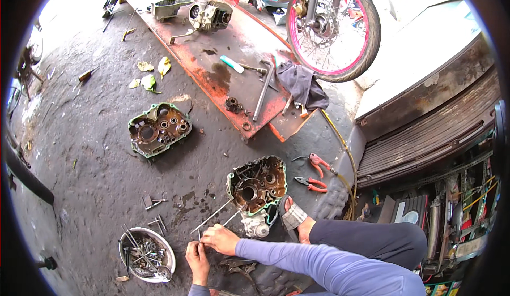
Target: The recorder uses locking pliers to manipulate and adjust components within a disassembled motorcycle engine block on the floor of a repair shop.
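Note:
My left hand and my right hand meet low in the middle, their fingers pinched close together. A thin metal piece shows at the fingertips; its kind is too small to tell, and the fingers hide the rest. Just beyond my right hand lies an engine crankcase half, its oily brown hollow facing up and green gasket material along its rim. Long metal studs reach from it toward my hands. To the left of my hands stands a white bowl filled with bolts, chain and small metal parts.
Another crankcase half lies farther left. Red-handled pliers and a red-handled cutting tool are beside my foot. A rusty red metal platform holds a T-handled wrench, a dark rag and engine parts. A motorcycle wheel stands behind.

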Tool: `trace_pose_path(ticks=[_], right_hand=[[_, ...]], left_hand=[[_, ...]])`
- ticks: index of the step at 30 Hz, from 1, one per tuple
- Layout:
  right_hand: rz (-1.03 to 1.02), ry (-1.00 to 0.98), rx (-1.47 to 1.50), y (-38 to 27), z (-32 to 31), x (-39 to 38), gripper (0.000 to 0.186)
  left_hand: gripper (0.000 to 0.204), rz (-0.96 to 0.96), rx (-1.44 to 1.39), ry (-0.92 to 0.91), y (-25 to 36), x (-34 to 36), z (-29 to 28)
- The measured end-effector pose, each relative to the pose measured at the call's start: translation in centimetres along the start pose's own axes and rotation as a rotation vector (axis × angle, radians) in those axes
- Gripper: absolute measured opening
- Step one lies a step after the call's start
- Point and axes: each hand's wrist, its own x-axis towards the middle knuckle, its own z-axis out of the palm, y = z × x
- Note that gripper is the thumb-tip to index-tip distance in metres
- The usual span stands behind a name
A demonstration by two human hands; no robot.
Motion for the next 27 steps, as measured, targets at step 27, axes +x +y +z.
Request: trace_pose_path(ticks=[27], right_hand=[[-0.024,-0.028,0.109,-0.5,-1.3,1.1,0.014]], left_hand=[[0.01,-0.015,0.117,0.016,1.0,0.2,-0.8]])
